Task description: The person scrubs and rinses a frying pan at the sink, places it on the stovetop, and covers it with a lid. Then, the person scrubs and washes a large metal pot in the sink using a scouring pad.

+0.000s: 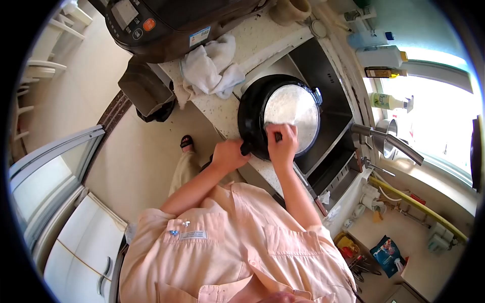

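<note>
A black pot (252,108) rests tilted over the edge of the sink (331,91), its round silver base (293,108) turned up toward me. At its near left side, my left hand (230,155) is closed around the pot's short black handle (246,147). My right hand (283,144) presses down on the near part of the base with bent, closed fingers. Something small and dark shows between those fingers, too hidden to name. Just beyond the pot, a white cloth (212,68) lies crumpled on the counter (252,40).
A black appliance (177,25) with an orange button stands at the far left. The faucet (389,139) reaches in from the right, near bottles (381,56) on the windowsill. Below the counter's left edge is a dark bin (146,88). A glass door (55,166) stands left.
</note>
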The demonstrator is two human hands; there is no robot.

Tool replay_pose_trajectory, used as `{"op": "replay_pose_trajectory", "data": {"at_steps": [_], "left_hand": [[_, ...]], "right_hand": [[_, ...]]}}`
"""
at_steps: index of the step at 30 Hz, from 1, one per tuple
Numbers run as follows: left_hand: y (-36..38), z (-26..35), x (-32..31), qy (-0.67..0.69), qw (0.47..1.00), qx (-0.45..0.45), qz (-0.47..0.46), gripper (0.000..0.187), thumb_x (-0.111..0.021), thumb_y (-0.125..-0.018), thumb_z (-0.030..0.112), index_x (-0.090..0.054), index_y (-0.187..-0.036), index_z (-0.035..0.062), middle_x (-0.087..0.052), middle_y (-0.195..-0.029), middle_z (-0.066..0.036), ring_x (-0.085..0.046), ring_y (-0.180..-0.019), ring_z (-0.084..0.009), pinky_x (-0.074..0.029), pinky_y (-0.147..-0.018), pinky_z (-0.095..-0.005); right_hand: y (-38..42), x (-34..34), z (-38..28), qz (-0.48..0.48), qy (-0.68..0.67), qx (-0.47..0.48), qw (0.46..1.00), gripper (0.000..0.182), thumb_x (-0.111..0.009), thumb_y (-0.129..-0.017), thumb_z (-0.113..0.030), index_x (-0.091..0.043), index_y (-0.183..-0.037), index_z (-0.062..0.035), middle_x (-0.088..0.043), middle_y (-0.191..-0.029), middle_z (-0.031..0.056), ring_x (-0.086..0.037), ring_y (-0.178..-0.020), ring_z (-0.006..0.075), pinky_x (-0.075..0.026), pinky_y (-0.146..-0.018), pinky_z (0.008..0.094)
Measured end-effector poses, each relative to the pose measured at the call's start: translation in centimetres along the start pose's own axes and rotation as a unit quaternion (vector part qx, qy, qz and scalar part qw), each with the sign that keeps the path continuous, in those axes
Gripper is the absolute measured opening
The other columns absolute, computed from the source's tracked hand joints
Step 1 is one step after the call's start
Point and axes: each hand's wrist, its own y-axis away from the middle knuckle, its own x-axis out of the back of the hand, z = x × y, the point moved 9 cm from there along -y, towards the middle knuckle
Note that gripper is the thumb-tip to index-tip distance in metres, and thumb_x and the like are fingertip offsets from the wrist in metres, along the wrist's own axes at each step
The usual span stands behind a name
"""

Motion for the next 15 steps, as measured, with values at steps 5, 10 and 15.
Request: {"op": "replay_pose_trajectory", "data": {"at_steps": [5,10,15], "left_hand": [[-2.0,-1.4,2.2,-0.041,0.998,-0.022,0.037,0.025,-0.063,-0.063,0.030,-0.062,-0.073,0.0073,-0.061,-0.066,-0.018,-0.061,-0.066,-0.0360,-0.050,-0.061,-0.0443],[-0.6,-0.6,-0.1,-0.019,1.000,-0.010,0.012,0.026,-0.062,-0.063,0.031,-0.061,-0.073,0.0070,-0.061,-0.066,-0.018,-0.061,-0.066,-0.0358,-0.050,-0.061,-0.0447],[0.0,-0.3,0.2,-0.013,1.000,-0.003,-0.002,0.026,-0.062,-0.063,0.031,-0.061,-0.073,0.0070,-0.062,-0.068,-0.017,-0.061,-0.068,-0.0353,-0.050,-0.063,-0.0442]], "right_hand": [[-3.4,-2.4,-1.4,0.052,-0.024,0.032,0.998,0.010,-0.066,-0.069,0.000,-0.057,-0.067,-0.0049,-0.063,-0.072,0.0076,-0.055,-0.077,0.0289,-0.044,-0.070,0.0363],[-1.3,-0.6,-0.7,0.026,0.018,0.024,0.999,0.010,-0.065,-0.070,0.000,-0.057,-0.067,-0.0048,-0.062,-0.070,0.0090,-0.055,-0.076,0.0289,-0.045,-0.068,0.0365],[-0.9,-0.3,-1.0,0.033,0.026,0.014,0.999,0.013,-0.066,-0.071,-0.001,-0.056,-0.064,-0.0049,-0.060,-0.067,0.0095,-0.055,-0.073,0.0283,-0.045,-0.066,0.0357]]}}
